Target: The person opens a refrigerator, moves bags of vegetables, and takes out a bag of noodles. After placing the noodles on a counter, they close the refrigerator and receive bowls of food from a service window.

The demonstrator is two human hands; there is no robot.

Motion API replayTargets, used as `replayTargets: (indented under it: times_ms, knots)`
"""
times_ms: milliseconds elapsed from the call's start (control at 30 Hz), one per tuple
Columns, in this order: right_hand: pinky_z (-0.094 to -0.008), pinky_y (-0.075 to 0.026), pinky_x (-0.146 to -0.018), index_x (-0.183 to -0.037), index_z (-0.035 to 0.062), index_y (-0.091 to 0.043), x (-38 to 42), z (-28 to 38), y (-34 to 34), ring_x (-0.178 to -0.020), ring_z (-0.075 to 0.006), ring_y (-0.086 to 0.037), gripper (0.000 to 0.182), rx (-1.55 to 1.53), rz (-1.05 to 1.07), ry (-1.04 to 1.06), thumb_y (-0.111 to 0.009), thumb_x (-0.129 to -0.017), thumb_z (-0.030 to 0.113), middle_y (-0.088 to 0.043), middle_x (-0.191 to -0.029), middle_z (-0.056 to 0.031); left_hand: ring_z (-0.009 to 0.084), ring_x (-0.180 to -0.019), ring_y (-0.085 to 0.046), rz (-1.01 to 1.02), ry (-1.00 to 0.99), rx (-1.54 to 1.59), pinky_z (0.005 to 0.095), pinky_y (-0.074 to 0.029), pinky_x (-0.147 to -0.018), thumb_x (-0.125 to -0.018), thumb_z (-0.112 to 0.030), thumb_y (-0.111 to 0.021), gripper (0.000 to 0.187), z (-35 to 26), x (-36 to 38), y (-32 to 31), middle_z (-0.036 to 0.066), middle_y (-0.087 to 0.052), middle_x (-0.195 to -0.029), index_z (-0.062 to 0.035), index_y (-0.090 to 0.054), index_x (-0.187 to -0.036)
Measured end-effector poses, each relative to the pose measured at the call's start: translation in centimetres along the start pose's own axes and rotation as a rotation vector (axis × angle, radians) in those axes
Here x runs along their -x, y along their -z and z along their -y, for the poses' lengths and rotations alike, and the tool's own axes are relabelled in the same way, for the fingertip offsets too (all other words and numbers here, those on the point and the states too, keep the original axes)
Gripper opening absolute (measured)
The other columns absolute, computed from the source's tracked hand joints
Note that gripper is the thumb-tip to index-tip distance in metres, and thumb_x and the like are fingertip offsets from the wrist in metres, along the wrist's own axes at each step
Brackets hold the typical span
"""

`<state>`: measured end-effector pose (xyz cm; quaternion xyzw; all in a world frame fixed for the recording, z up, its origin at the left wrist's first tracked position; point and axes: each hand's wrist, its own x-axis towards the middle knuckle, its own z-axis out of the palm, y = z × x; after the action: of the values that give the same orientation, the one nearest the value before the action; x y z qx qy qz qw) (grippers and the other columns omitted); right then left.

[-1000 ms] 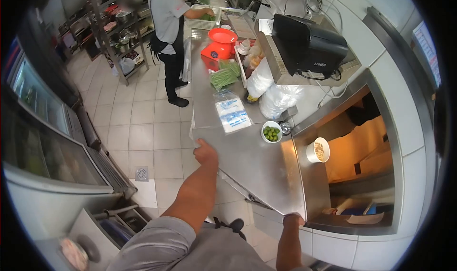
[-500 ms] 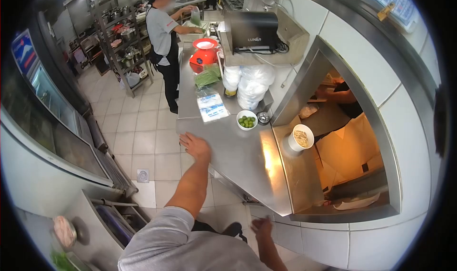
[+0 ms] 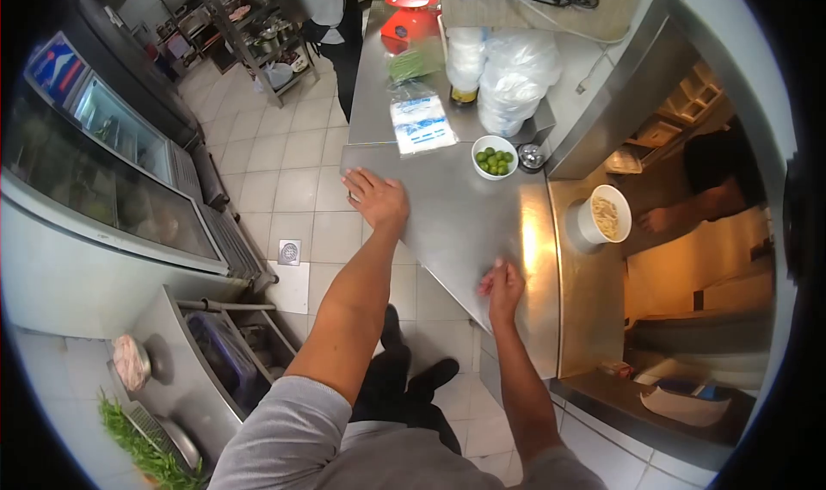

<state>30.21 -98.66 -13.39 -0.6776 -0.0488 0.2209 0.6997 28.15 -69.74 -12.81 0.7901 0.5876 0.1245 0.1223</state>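
My left hand (image 3: 377, 197) rests flat on the corner of the steel counter (image 3: 456, 223), fingers spread, holding nothing. Over the counter's front edge is my right hand (image 3: 503, 285), its fingers curled; whether anything is in them is not clear. A white bowl of green limes (image 3: 495, 158) stands beyond both hands, beside a small metal container (image 3: 531, 156). Left of the bowl lies a plastic packet with blue print (image 3: 422, 124). On the ledge to the right is a white tub with pale strips of food (image 3: 604, 215).
Stacked white containers in plastic (image 3: 516, 77) and a red scale (image 3: 409, 27) stand farther back. A co-worker (image 3: 331, 17) is at the counter's far end. Another person's arm (image 3: 688, 210) shows through the hatch. A glass-door fridge (image 3: 112, 206) is at left.
My right hand has come up and forward from below the counter to its front edge. The view has shifted, and a person's arm beyond the hatch now reaches lower, near the tub.
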Motion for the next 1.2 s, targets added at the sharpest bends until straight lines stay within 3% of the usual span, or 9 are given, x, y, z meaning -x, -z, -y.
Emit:
replayTargets:
  times_ms: [233,333,433,667,733,933,1033,1167,1200]
  knots:
    - [-0.0327,-0.021,-0.049,-0.062,0.0059,-0.034,-9.6,-1.8,-7.6,-0.057,-0.0074,-0.025,0.047,0.416,0.132,0.661,-0.060,-0.098,0.021,-0.027,-0.059,0.0037,0.0413,-0.151,-0.004,0.056,-0.025,-0.058,0.0535,-0.031,-0.114,-0.094,-0.040,-0.040,0.076,-0.7,-1.0,0.9,0.025,-0.010,-0.162,0.0010,-0.020,-0.155]
    - [-0.0337,-0.029,-0.051,-0.063,0.0063,-0.038,-10.3,2.6,-8.8,-0.055,-0.0084,-0.033,0.045,0.383,0.428,0.312,-0.057,-0.098,0.028,-0.033,-0.057,0.0043,0.0472,-0.145,-0.022,-0.305,-0.137,-0.145,0.0561,-0.028,-0.114,-0.091,-0.045,-0.052,0.077,1.0,-2.2,-4.0,0.032,-0.032,-0.151,0.0043,-0.034,-0.147]
    - [-0.0353,-0.024,-0.051,-0.062,0.0074,-0.033,-10.8,2.5,-8.4,-0.058,-0.0082,-0.027,0.048,0.262,0.512,0.037,-0.057,-0.098,0.029,-0.026,-0.061,0.0053,0.0416,-0.151,-0.005,0.035,-0.093,-0.232,0.0556,-0.028,-0.115,-0.095,-0.048,-0.039,0.079,-0.1,-3.2,-1.4,0.026,-0.008,-0.162,-0.0009,-0.017,-0.156]
    - [-0.0278,-0.019,-0.040,-0.058,0.0123,-0.035,-11.5,1.9,-7.5,-0.044,-0.0040,-0.025,0.050,0.050,0.607,0.175,-0.058,-0.099,0.027,-0.029,-0.050,0.0074,0.0433,-0.151,-0.003,0.103,-0.036,-0.171,0.0535,-0.031,-0.114,-0.094,-0.053,-0.041,0.085,-2.0,-3.9,0.6,0.030,-0.009,-0.161,0.0004,-0.017,-0.155]
    - [-0.0275,-0.018,-0.040,-0.058,0.0138,-0.033,-11.9,2.2,-7.8,-0.043,-0.0039,-0.025,0.050,0.177,0.591,0.193,-0.058,-0.099,0.028,-0.028,-0.050,0.0075,0.0475,-0.147,-0.016,-0.065,0.228,-0.066,0.0504,-0.040,-0.109,-0.092,-0.058,-0.043,0.091,-1.4,-5.3,-0.8,0.036,-0.011,-0.157,0.0035,-0.016,-0.154]
    - [-0.0276,-0.019,-0.040,-0.058,0.0151,-0.032,-12.4,1.6,-8.1,-0.043,-0.0041,-0.025,0.051,0.184,0.618,0.194,-0.058,-0.099,0.031,-0.028,-0.050,0.0073,0.0452,-0.119,-0.054,-0.027,0.293,-0.030,0.0480,-0.051,-0.096,-0.091,-0.061,-0.045,0.094,-1.2,-6.1,-0.6,0.036,-0.029,-0.147,0.0060,-0.018,-0.152]
    - [-0.0380,-0.035,-0.060,-0.070,0.0043,-0.043,-12.2,2.9,-7.6,-0.064,-0.0160,-0.040,0.052,0.342,0.668,0.019,-0.050,-0.096,0.049,-0.040,-0.065,-0.0020,0.0433,-0.115,-0.057,-0.033,0.299,-0.060,0.0466,-0.053,-0.091,-0.092,-0.061,-0.044,0.093,-1.7,-5.9,-0.3,0.034,-0.035,-0.141,0.0055,-0.018,-0.152]
    - [-0.0371,-0.036,-0.061,-0.071,0.0044,-0.044,-12.2,2.8,-7.8,-0.064,-0.0158,-0.039,0.052,0.318,0.683,-0.040,-0.050,-0.096,0.050,-0.040,-0.065,-0.0016,0.0432,-0.115,-0.057,-0.009,0.317,-0.076,0.0460,-0.054,-0.091,-0.092,-0.061,-0.044,0.093,-1.6,-6.2,-0.5,0.033,-0.035,-0.141,0.0049,-0.018,-0.152]
    - [-0.0320,-0.028,-0.050,-0.065,0.0096,-0.038,-12.2,2.6,-8.1,-0.053,-0.0099,-0.032,0.048,0.238,0.641,0.028,-0.054,-0.097,0.041,-0.034,-0.057,0.0028,0.0432,-0.115,-0.057,-0.013,0.319,-0.073,0.0460,-0.054,-0.091,-0.092,-0.061,-0.044,0.093,-1.5,-6.3,-0.6,0.033,-0.035,-0.141,0.0049,-0.018,-0.152]
